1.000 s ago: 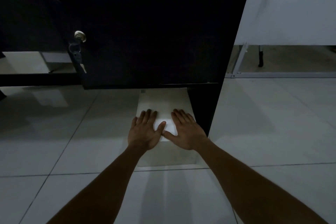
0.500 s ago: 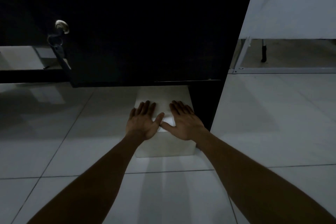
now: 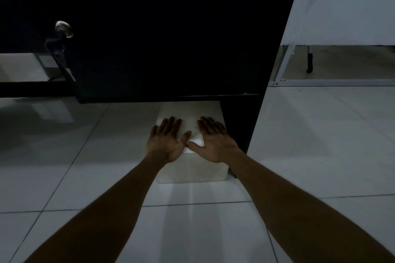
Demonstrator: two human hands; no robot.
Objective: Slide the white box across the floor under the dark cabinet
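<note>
The white box (image 3: pixel 192 170) rests on the pale tiled floor, its far end tucked under the dark cabinet (image 3: pixel 166 34). My left hand (image 3: pixel 167 141) lies flat on the box's top near the left side, fingers spread. My right hand (image 3: pixel 213 139) presses flat on the top beside it, thumbs almost touching. Both palms push on the box without gripping it. The box's right side sits close to the cabinet's dark leg panel (image 3: pixel 239 124).
A lock with a hanging key (image 3: pixel 62 34) is on the cabinet door at left. A white panel on a metal frame (image 3: pixel 342 6) stands at the right. A tiled floor (image 3: pixel 320 145) spreads to the right and left.
The box has slid further away from me under the cabinet, with both hands staying flat on its top. My view has shifted slightly.
</note>
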